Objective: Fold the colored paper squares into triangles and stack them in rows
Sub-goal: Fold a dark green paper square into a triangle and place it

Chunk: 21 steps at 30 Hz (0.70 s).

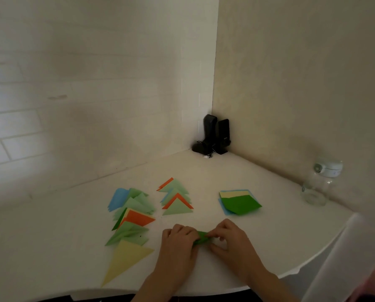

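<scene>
- Progress: approx. midway by my read. 2 rows of folded triangles already on the desk: long row up and to the left of the left hand, short row just beyond it.
- Left to do: unfolded squares stacked beyond the right hand; count unclear, at least 3 colours showing.
- Now: both hands close together, fingertips pinching a dark green paper between them, low on the desk.
- Paper looks small, bunched, mostly hidden by fingers; can't tell if the crease is finished.
- Rows overlap loosely, not tidy.
</scene>
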Available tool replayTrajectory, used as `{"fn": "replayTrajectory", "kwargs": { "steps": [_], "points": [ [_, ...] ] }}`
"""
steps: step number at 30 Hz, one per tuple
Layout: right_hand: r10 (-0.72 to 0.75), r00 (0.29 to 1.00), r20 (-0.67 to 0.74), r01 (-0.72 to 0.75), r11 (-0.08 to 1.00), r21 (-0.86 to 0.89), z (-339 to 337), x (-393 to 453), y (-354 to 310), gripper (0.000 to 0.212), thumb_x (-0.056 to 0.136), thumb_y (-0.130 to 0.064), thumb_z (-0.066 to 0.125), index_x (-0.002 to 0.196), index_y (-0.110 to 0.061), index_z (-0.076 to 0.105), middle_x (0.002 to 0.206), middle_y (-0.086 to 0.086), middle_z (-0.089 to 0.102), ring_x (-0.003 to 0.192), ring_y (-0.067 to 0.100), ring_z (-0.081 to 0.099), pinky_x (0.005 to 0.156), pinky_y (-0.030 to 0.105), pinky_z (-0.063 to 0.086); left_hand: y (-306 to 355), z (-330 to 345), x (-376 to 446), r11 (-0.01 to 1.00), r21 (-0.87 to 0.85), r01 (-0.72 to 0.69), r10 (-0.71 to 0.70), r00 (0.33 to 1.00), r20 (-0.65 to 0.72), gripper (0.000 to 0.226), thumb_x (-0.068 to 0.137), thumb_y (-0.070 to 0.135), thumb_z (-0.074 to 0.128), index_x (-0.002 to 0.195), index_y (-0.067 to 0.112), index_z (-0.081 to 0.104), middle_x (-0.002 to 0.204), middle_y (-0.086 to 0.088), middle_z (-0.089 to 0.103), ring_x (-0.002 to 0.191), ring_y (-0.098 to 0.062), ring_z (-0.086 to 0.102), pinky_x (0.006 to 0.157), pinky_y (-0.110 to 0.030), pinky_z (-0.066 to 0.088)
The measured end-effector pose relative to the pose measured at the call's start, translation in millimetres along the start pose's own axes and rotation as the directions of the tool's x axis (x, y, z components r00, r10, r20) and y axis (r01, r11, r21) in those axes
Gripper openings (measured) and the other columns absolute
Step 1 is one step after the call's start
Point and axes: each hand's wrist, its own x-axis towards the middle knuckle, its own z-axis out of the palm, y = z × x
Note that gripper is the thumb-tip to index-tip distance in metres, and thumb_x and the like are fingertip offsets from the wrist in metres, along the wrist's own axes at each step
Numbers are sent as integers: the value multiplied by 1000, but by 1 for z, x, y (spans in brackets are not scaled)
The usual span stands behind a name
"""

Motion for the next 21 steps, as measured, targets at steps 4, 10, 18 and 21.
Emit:
{"fn": "replayTrajectory", "kwargs": {
  "steps": [4, 10, 18, 21],
  "points": [
    [32, 999, 6, -31, 992, -124, 5, 5, 10, 19, 75, -42, 68, 87, -28, 73, 85, -12, 47, 82, 5, 50, 75, 24, 44, -13, -3, 0, 995, -91, 38, -42, 998, -41, 5, 74, 31, 60, 77, 30, 63, 94, 20, 64, 88, -7, 49, 71, -18, 25],
    [88, 995, -37, -92, 988, -124, 11, 9, 10, 45, 67, -69, 43, 75, -32, 67, 83, -21, 46, 83, 0, 49, 75, 28, 43, -27, 0, 2, 976, -125, 176, -191, 974, -121, 23, 63, 27, 81, 66, 29, 59, 74, 17, 57, 71, -8, 44, 61, -25, 34],
    [189, 980, -68, -201, 940, -277, 22, 18, 3, 34, 73, -70, 48, 65, -37, 46, 83, -17, 46, 85, 4, 49, 73, 27, 35, -21, 2, 8, 960, -67, 273, -278, 957, -82, 20, 80, 51, 60, 78, 31, 57, 79, 17, 44, 81, -9, 42, 69, -26, 31],
    [160, 972, -173, -206, 932, -298, 30, 18, 4, 38, 71, -72, 46, 60, -35, 46, 76, -16, 45, 76, 5, 50, 66, 28, 33, -17, 5, 9, 956, -25, 293, -294, 950, -105, 28, 79, 59, 55, 77, 32, 50, 81, 14, 48, 81, -12, 43, 68, -27, 32]
  ]
}}
